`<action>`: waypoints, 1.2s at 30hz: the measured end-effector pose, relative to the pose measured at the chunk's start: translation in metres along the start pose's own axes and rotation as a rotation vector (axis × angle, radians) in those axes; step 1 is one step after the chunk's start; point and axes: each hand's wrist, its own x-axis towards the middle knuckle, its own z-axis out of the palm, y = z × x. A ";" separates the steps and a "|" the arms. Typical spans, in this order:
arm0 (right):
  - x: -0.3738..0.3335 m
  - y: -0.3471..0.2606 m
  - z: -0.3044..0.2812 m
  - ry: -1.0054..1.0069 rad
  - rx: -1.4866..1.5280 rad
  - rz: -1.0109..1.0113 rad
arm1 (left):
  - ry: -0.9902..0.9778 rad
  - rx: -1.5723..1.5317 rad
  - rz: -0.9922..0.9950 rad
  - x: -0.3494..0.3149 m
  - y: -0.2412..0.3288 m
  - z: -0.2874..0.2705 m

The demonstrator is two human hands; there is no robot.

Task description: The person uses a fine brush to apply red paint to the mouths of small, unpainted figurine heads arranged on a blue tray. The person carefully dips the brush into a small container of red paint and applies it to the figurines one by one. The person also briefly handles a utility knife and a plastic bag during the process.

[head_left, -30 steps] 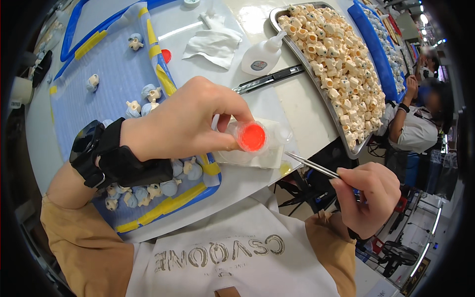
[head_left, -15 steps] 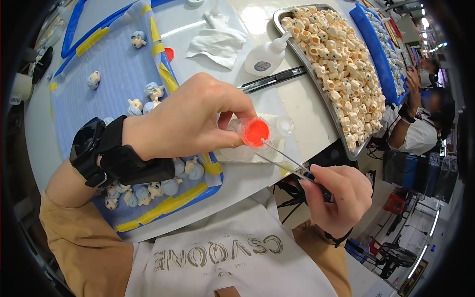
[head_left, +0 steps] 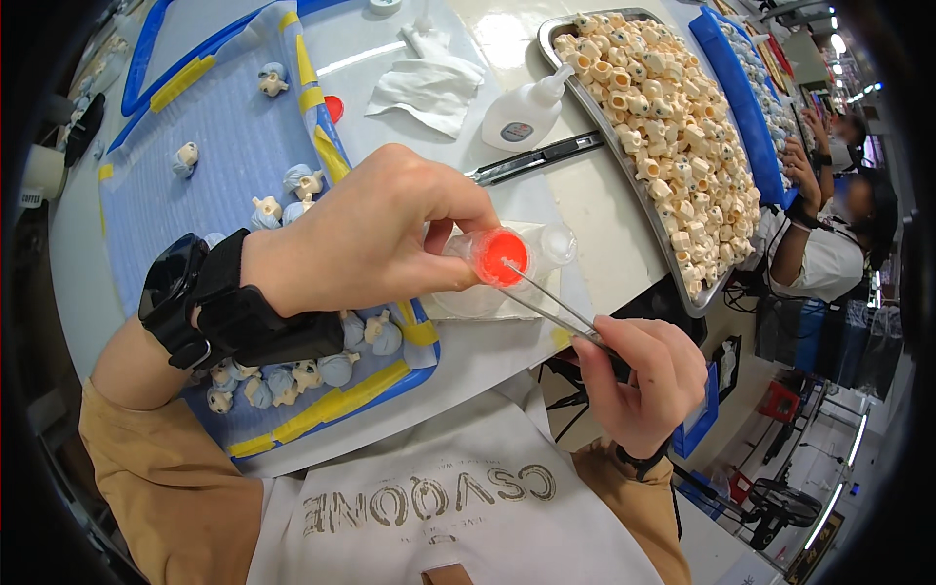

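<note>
My left hand (head_left: 400, 229) pinches the side of a small clear plastic cup (head_left: 485, 278) between thumb and fingers. Bright orange-red material (head_left: 501, 255) fills its round mouth. In my right hand (head_left: 643, 380) is a pair of metal tweezers (head_left: 551, 304), its legs apart. One tip reaches into the orange-red material and the other stays near the cup's lower rim. Beside the cup stands a clear, round-topped plastic piece (head_left: 558, 244). Under my left wrist, several small doll heads with pale blue caps (head_left: 336, 369) lie on a blue tray (head_left: 234, 146) edged with yellow tape.
A metal tray (head_left: 575, 83) at the far right is heaped with cream doll parts (head_left: 673, 146). Between it and my hands lie a utility knife (head_left: 536, 158), a white squeeze bottle (head_left: 525, 112), and a crumpled white cloth (head_left: 426, 93). Another person (head_left: 829, 244) works beyond at the right.
My right hand has shifted left, toward the cup, and the tweezer tip has moved from the rim to the middle of the orange-red material. My left hand stays nearly still.
</note>
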 end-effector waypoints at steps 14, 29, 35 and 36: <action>-0.011 0.000 0.022 0.028 0.051 0.051 | 0.027 0.013 -0.008 0.000 0.003 0.001; -0.013 -0.007 0.024 -0.018 0.138 0.150 | 0.039 0.042 -0.003 -0.001 0.005 0.002; -0.015 -0.010 0.025 -0.041 0.242 0.269 | 0.054 0.056 0.026 0.000 0.000 0.004; -0.015 -0.010 0.025 -0.048 0.259 0.285 | 0.044 0.057 0.016 0.000 0.000 0.004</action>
